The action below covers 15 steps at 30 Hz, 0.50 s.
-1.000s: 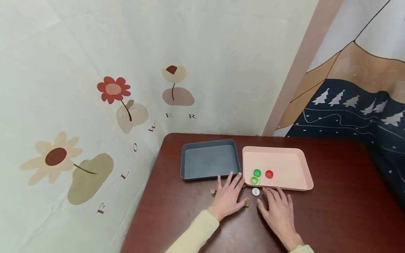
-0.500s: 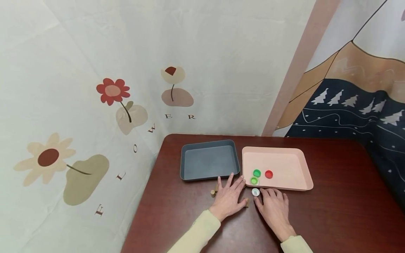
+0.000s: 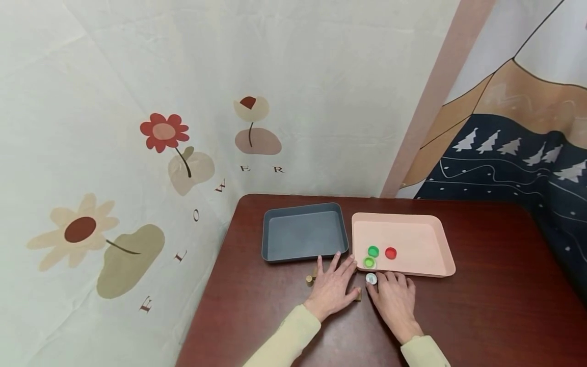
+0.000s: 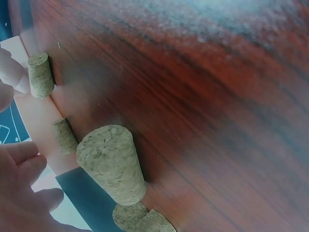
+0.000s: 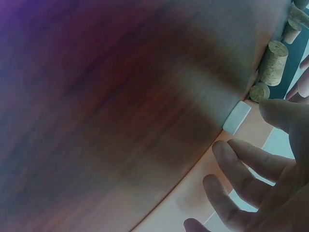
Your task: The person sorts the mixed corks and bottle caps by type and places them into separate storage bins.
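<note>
My left hand (image 3: 331,288) is spread palm down over several cork stoppers, hiding part of them in the head view. A cork (image 3: 309,280) shows at its left side, and another cork (image 3: 358,295) lies by its thumb tip. From the left wrist, a wide tapered cork (image 4: 113,164) stands out, with a smaller cork (image 4: 65,136) beyond it. My right hand (image 3: 394,305) is beside a round white cap (image 3: 371,279) on the table, thumb at its near side and index finger at its right. In the right wrist view gaps show between the fingers and the white cap (image 5: 237,117).
A pink tray (image 3: 424,229) holds a dark green cap (image 3: 373,251), a light green cap (image 3: 369,262) and a red cap (image 3: 391,253). Left of it stands a blue-grey tray (image 3: 304,232). Both sit on a dark reddish wooden table (image 3: 495,285), against printed curtains.
My right hand has moved left, bringing its thumb and index finger up to the white cap. My left hand has stayed over the corks, nearly still.
</note>
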Tool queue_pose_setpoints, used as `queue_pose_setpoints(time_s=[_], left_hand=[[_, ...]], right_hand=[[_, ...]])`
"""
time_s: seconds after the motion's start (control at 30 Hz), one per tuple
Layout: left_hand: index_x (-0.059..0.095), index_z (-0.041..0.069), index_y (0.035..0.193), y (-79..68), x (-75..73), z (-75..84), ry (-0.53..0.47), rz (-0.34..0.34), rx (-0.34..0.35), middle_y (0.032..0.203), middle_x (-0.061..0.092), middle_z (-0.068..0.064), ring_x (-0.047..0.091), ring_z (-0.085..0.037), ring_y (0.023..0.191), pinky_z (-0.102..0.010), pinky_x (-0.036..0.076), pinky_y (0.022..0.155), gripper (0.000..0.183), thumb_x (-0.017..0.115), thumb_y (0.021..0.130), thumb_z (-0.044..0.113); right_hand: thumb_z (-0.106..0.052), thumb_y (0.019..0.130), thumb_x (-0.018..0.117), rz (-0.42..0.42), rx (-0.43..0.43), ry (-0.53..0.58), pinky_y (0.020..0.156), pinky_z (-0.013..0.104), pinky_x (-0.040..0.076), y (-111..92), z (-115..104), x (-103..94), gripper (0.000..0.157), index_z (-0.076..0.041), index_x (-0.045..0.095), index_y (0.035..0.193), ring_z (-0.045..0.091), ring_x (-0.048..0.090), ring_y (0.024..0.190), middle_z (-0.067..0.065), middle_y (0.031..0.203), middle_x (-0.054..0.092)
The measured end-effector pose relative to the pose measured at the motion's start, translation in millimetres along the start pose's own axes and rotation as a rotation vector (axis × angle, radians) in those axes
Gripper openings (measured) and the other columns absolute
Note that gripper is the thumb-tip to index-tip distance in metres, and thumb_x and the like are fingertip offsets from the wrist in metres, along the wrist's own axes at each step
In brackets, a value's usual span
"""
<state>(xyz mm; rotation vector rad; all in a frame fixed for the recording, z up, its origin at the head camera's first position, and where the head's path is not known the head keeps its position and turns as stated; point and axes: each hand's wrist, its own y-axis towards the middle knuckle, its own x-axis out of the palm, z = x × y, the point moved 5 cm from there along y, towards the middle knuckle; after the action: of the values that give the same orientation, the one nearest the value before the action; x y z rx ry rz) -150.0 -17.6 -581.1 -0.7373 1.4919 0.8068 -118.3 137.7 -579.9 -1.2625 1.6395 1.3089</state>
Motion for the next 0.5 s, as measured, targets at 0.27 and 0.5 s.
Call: queue_pose_setpoints(time_s=[0.27,0.5], left_hand=[[0.050,0.025,0.155,0.0,-0.1,0.8,0.020,0.003,0.000,0.164,0.039,0.010,0.033,-0.026,0.153,-0.068,0.032,0.113,0.065,0.051,0.101,0.060],[0.050,0.025,0.155,0.2,1.3,0.8,0.025,0.011,0.000,0.164,0.039,0.010,0.034,-0.026,0.152,-0.066,0.034,0.113,0.064,0.053,0.101,0.059]], right_hand=[[-0.030,0.080,0.090,-0.008,-0.023,0.004,0.088,0.066,0.047,2.3,-2.8,5.1,0.038,-0.002,0.075,0.100,0.042,0.063,0.096,0.016,0.093,0.071],[-0.028,0.078,0.091,-0.039,-0.042,-0.021,0.089,0.064,0.047,1.2,-5.3,6.8,0.038,-0.001,0.074,0.098,0.040,0.063,0.096,0.015,0.093,0.070]])
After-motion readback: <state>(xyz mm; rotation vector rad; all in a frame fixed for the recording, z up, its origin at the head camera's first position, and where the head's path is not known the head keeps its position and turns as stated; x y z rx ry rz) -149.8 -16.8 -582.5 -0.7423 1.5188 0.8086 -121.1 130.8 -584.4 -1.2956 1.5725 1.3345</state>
